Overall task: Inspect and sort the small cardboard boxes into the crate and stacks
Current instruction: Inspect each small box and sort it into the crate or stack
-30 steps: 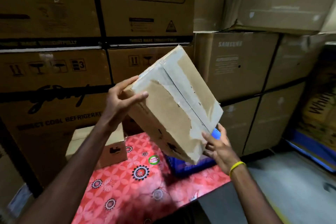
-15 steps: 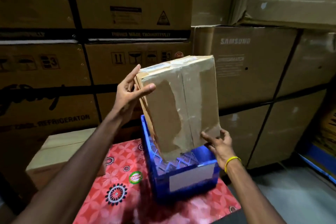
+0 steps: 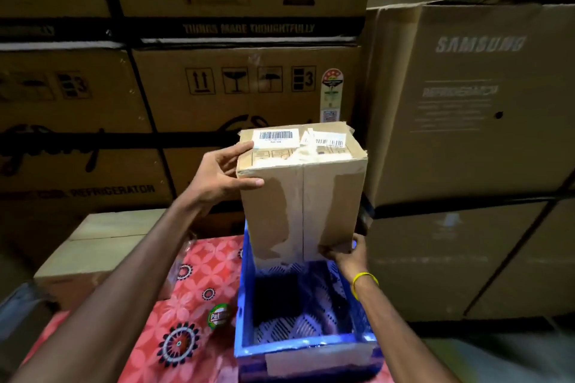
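Observation:
I hold a small taped cardboard box [image 3: 298, 196] upright over the back part of a blue plastic crate [image 3: 303, 348]. Barcode labels show on the box's top face. My left hand [image 3: 217, 174] grips its upper left corner, thumb across the front face. My right hand [image 3: 347, 253], with a yellow band at the wrist, grips the lower right corner, just above the crate's right wall. The crate's perforated floor shows below the box, with nothing visible in it.
The crate stands on a red patterned cloth [image 3: 193, 305]. Another cardboard box [image 3: 102, 246] lies at the left on the cloth. Tall stacked appliance cartons [image 3: 466, 134] wall in the back and right. Grey floor [image 3: 497, 357] shows at lower right.
The box has swung from a tilt to upright and come down toward the crate. Both hands kept their hold. The view has dropped, so the crate's inside now shows.

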Demonstrator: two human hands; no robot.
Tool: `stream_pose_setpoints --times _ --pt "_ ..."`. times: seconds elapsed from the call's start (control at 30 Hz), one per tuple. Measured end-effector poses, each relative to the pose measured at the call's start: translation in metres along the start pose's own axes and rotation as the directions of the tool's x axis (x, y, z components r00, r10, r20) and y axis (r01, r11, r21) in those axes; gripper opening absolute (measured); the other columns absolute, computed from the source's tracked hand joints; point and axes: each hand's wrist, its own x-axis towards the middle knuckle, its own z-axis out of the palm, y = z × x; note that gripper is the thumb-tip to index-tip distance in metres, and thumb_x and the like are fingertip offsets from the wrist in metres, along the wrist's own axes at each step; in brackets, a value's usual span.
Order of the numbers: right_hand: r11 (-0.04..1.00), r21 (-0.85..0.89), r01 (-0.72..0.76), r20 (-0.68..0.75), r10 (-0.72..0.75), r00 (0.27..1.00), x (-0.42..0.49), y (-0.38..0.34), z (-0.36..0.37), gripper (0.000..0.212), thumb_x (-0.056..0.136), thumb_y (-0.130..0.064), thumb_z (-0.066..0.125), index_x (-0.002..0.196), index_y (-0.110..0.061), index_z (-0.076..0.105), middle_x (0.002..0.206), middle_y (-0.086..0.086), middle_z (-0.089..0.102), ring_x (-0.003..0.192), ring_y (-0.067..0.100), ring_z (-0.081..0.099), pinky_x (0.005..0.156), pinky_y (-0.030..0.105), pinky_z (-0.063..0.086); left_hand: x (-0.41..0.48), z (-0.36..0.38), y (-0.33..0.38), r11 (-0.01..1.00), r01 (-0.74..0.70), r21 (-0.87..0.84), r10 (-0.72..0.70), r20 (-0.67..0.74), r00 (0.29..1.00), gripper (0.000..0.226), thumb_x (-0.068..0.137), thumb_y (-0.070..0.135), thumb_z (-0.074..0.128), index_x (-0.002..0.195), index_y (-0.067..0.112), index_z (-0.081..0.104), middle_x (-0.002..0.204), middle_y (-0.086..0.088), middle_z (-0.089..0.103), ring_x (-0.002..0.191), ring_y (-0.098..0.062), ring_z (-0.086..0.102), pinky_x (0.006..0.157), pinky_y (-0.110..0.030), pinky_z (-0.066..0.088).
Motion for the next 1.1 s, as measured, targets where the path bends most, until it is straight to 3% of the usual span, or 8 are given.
stream_pose_setpoints --times 0.17,0.3,0.43,0.57,0.73,0.87,1.0,1.1 --pt "0.994 -0.077 -0.083 0.045 0.087 0.995 0.041 0.031 0.021 0.132 -0.003 -0.072 0.094 0.116 -0.029 0.052 0.1 0.001 0.076 0.099 0.031 0.074 0.095 0.053 0.06 0.03 0.004 -0.033 0.99 0.01 0.14 -0.021 0.079 0.997 0.096 0.061 -0.014 0.091 0.147 -0.002 0.051 0.159 -0.01 0.046 0.151 -0.011 0.038 0.111 -0.014 0.043" --pt "0.986 -0.112 -0.124 0.04 0.13 0.991 0.057 0.042 0.034 0.125 0.009 -0.074 0.097 0.116 -0.017 0.065 0.102 0.0 0.08 0.099 0.027 0.076 0.095 0.048 0.06 0.061 0.001 -0.064 0.976 0.053 0.21 -0.086 0.152 0.985 0.1 0.059 -0.01 0.095 0.148 -0.002 0.05 0.162 -0.006 0.04 0.14 0.012 0.04 0.112 -0.012 0.039" --pt "0.971 -0.178 -0.161 0.033 0.17 0.985 0.041 0.014 0.048 0.092 0.042 -0.045 0.106 0.12 -0.016 0.066 0.109 0.002 0.077 0.106 0.024 0.071 0.098 0.039 0.055 0.083 -0.006 -0.095 0.967 0.103 0.233 -0.139 0.146 0.979 0.111 0.05 0.011 0.104 0.148 0.0 0.051 0.163 -0.001 0.037 0.151 -0.007 0.033 0.122 -0.028 0.034" --pt "0.964 -0.191 -0.186 0.033 0.195 0.98 0.056 0.022 0.058 0.078 0.049 -0.046 0.102 0.115 -0.02 0.068 0.106 0.0 0.076 0.108 0.023 0.072 0.096 0.032 0.053 0.097 -0.009 -0.132 0.957 0.131 0.261 -0.17 0.135 0.976 0.103 0.056 -0.006 0.097 0.148 -0.002 0.05 0.166 -0.002 0.035 0.15 -0.01 0.035 0.124 -0.032 0.033" --pt "0.956 -0.217 -0.198 0.039 0.211 0.977 0.077 0.043 0.07 0.122 0.022 -0.082 0.088 0.122 -0.016 0.069 0.111 0.001 0.077 0.107 0.024 0.071 0.091 0.03 0.05 0.107 -0.011 -0.166 0.962 0.146 0.231 -0.179 0.132 0.975 0.103 0.058 -0.009 0.096 0.149 -0.002 0.048 0.167 0.0 0.029 0.147 -0.008 0.038 0.119 -0.025 0.039" --pt "0.943 -0.263 -0.205 0.053 0.226 0.973 0.082 0.046 0.079 0.077 0.067 -0.028 0.099 0.131 -0.01 0.06 0.113 0.003 0.07 0.111 0.024 0.066 0.091 0.028 0.044 0.109 -0.012 -0.185 0.969 0.115 0.219 -0.144 0.123 0.982 0.102 0.059 -0.013 0.094 0.149 -0.002 0.048 0.165 0.001 0.03 0.141 -0.001 0.039 0.104 -0.003 0.039" --pt "0.938 -0.264 -0.223 0.054 0.245 0.968 0.088 0.055 0.085 0.073 0.073 -0.023 0.096 0.134 -0.012 0.057 0.115 0.003 0.066 0.108 0.019 0.06 0.091 0.027 0.041 0.115 -0.01 -0.193 0.975 0.099 0.199 -0.128 0.139 0.982 0.106 0.055 -0.005 0.099 0.148 0.0 0.049 0.169 -0.001 0.026 0.138 0.006 0.041 0.112 -0.011 0.038" --pt "0.942 -0.236 -0.238 0.047 0.255 0.966 0.09 0.064 0.086 0.074 0.074 -0.008 0.094 0.136 -0.005 0.054 0.121 0.011 0.067 0.107 0.021 0.06 0.092 0.028 0.042 0.117 -0.005 -0.203 0.963 0.132 0.236 -0.175 0.171 0.97 0.117 0.047 0.016 0.106 0.15 0.008 0.05 0.172 -0.001 0.021 0.147 -0.006 0.037 0.118 -0.021 0.037"
